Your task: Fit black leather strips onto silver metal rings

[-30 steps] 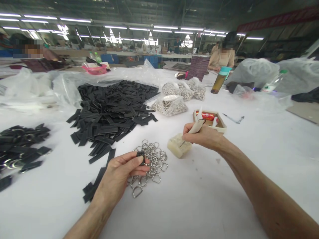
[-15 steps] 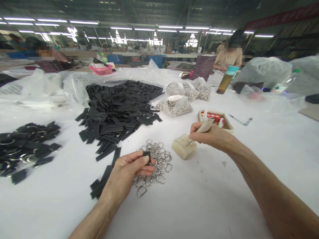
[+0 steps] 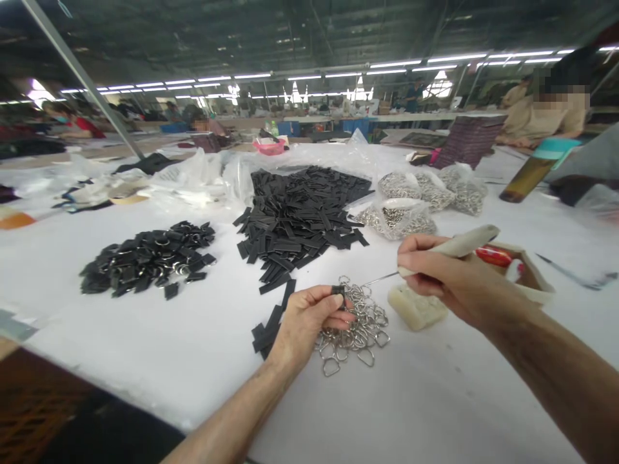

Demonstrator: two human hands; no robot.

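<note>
My left hand [image 3: 307,319] pinches a small folded black strip [image 3: 338,292] between thumb and fingers, just above a heap of metal D-rings [image 3: 365,325]. In my right hand [image 3: 430,264] is an awl [image 3: 471,242] with a pale handle. Its thin metal point reaches left toward the folded strip, a short gap away. Below the right hand sits a yellowish, wax-like block [image 3: 416,308]. Several flat black strips [image 3: 268,332] lie beside my left wrist, and a large pile of black strips [image 3: 309,212] rises behind.
Black strips fitted with rings [image 3: 145,258] are heaped at left. Clear bags of metal rings [image 3: 401,219] stand behind, near a small box [image 3: 532,283], a pen-like tool [image 3: 575,270] and a tilted bottle [image 3: 536,171]. The table edge [image 3: 120,403] runs lower left. Other people sit farther back.
The view has turned left, shifting the table's contents rightward. My right hand has lifted the awl's point off the wax-like block and brought it near the folded strip, which my left hand still holds.
</note>
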